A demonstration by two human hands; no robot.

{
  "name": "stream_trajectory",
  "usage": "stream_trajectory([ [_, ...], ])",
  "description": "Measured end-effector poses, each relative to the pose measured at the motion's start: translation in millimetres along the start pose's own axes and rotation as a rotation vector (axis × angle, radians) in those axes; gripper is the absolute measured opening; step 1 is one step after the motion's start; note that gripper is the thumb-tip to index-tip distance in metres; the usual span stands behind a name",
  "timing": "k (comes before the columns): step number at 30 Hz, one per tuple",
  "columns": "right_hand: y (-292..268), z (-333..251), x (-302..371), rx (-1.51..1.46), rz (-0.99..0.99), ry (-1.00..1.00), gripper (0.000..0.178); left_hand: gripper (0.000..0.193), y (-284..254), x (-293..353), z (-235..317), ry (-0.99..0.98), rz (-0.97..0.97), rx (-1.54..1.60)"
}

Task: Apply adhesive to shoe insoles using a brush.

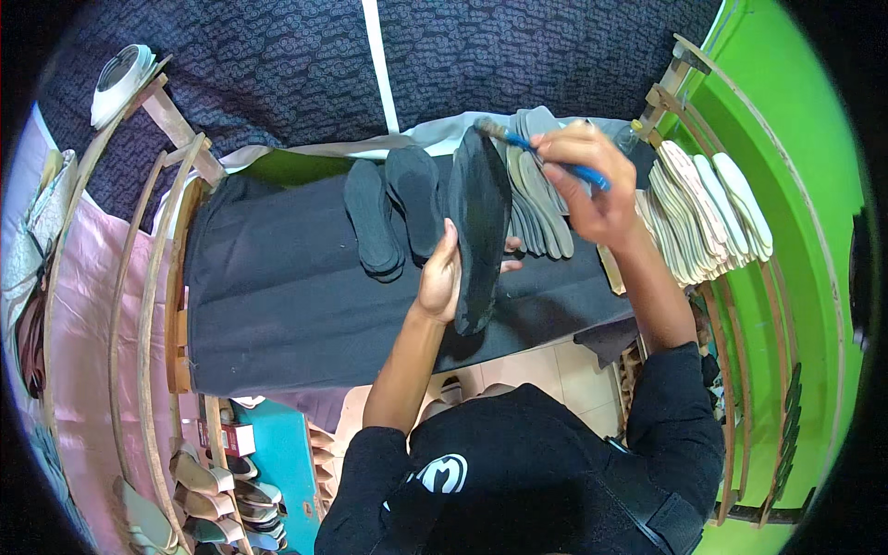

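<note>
A black shoe sole (479, 231) stands nearly upright in front of me, held off the table. My left hand (442, 277) grips it around its lower half, thumb on the near side and fingertips showing past the right edge. In my right hand (592, 176) is a paintbrush (592, 176) with a blue handle, pinched between thumb and fingers. Its bristles are at the upper end of the sole; whether they touch it I cannot tell. Two dark stacks of soles, a left stack (372, 217) and a right stack (413, 190), lie on the table just left of the held sole.
Dark cloth covers the table (268, 305). Grey soles (541, 217) lie in a row behind my right hand, and pale soles (694, 217) fill the right end. Wooden racks (153, 305) rise at both sides. Shoes (208, 490) sit on shelves at lower left.
</note>
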State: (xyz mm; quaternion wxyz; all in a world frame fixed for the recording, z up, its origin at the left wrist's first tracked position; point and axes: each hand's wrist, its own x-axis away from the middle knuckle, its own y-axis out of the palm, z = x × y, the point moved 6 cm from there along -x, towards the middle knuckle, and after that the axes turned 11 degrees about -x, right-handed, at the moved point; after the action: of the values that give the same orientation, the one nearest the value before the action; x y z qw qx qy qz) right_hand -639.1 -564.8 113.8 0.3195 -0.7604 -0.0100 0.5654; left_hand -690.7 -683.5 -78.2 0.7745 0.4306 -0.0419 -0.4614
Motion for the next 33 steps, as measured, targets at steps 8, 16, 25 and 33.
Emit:
stream_trajectory([
  [8, 19.3, -28.9, 28.1, -0.334, -0.269, 0.203, 0.023, 0.070, -3.9, -2.5, -5.6, -0.032, -0.094, 0.058],
  [16, -34.4, 13.8, 21.7, -0.192, 0.101, 0.325, 0.012, 0.067, 7.6, -16.8, -29.3, -0.075, 0.022, 0.127],
  [25, 5.6, -40.3, 76.6, -0.066, -0.316, -0.001, 0.049, 0.063, 23.9, -32.6, -34.3, -0.061, 0.005, 0.347],
  [33, -60.1, -9.4, 100.4, -0.412, -0.150, 0.431, 0.013, 0.064, 42.8, -51.7, -62.3, -0.079, 0.062, 0.235],
])
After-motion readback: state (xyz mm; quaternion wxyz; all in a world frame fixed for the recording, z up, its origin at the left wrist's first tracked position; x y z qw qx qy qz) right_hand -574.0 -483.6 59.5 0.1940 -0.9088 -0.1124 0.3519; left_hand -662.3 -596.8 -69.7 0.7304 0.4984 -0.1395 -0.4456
